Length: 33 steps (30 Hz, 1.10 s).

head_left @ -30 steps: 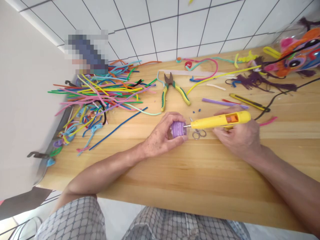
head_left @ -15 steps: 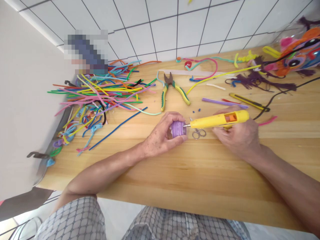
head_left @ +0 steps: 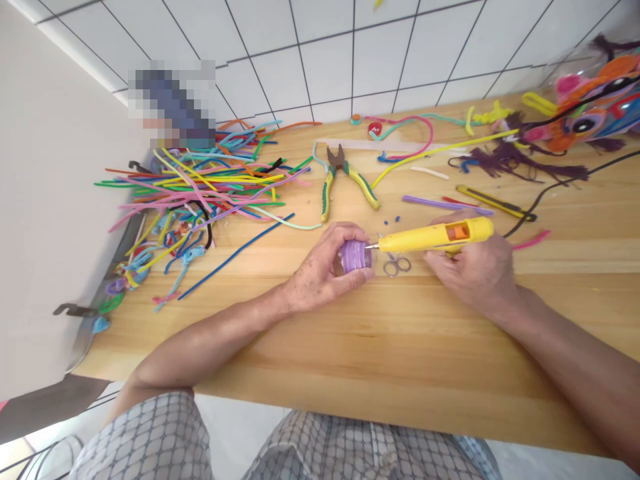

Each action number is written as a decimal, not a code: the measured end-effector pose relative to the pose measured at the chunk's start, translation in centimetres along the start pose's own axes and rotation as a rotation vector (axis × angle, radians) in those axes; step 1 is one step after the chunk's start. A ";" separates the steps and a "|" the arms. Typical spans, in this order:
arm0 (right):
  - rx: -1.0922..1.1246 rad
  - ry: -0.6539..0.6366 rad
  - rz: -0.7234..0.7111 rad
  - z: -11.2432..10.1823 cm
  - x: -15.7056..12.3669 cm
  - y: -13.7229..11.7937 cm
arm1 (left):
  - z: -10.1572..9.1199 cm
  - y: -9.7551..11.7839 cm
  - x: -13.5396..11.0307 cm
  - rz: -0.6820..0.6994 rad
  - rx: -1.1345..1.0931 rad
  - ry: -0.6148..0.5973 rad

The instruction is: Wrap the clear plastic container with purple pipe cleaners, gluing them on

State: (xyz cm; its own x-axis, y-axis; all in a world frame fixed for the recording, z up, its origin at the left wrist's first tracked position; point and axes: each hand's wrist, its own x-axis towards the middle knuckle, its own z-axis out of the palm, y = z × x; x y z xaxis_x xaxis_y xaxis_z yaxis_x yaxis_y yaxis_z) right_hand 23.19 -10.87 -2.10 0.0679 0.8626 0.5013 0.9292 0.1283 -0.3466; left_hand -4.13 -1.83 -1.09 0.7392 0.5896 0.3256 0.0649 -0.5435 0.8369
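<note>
Between the thumb and fingers of my left hand [head_left: 327, 270] is a small clear container wrapped in purple pipe cleaner [head_left: 355, 256]. My right hand [head_left: 477, 270] is wrapped round a yellow glue gun [head_left: 425, 236], held level with its nozzle pointing left. The metal tip is at the upper right edge of the purple winding; whether it touches cannot be made out. Just under the gun lie small scissors [head_left: 397, 265], their blades partly hidden. Behind my hands, pliers [head_left: 340, 175] with green and yellow handles lie spread on the wooden table [head_left: 320, 353].
At the left lies a heap of coloured pipe cleaners [head_left: 210, 187]. A yellow utility knife [head_left: 495, 203] and purple pipe cleaner pieces [head_left: 440, 204] lie behind the right hand. A black cord [head_left: 545, 190] crosses the right side, near a decorated plastic bottle [head_left: 590, 113].
The glue gun and my right hand have shifted very slightly left. My left hand keeps its hold on the purple-wrapped container.
</note>
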 end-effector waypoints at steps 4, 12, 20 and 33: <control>0.010 -0.034 -0.003 -0.1 0.2 0.0 | 0.0 -0.1 0.0 0.012 -0.002 0.000; -0.002 0.036 0.003 0.4 -0.2 0.0 | 0.0 -0.1 0.0 -0.011 -0.028 0.004; 0.000 0.051 -0.039 0.3 0.0 0.2 | 0.0 -0.1 0.0 -0.030 -0.019 -0.005; -0.011 0.061 -0.030 0.8 -0.3 0.4 | -0.1 -0.1 0.0 -0.032 -0.012 -0.007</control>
State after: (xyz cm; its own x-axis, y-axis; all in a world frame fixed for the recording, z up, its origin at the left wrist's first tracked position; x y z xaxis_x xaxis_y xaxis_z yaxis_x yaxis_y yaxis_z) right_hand 23.24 -10.69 -3.01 0.0614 0.8270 0.5588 0.9351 0.1481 -0.3219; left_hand -4.20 -1.76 -1.17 0.7412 0.6028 0.2954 0.0811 -0.5173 0.8520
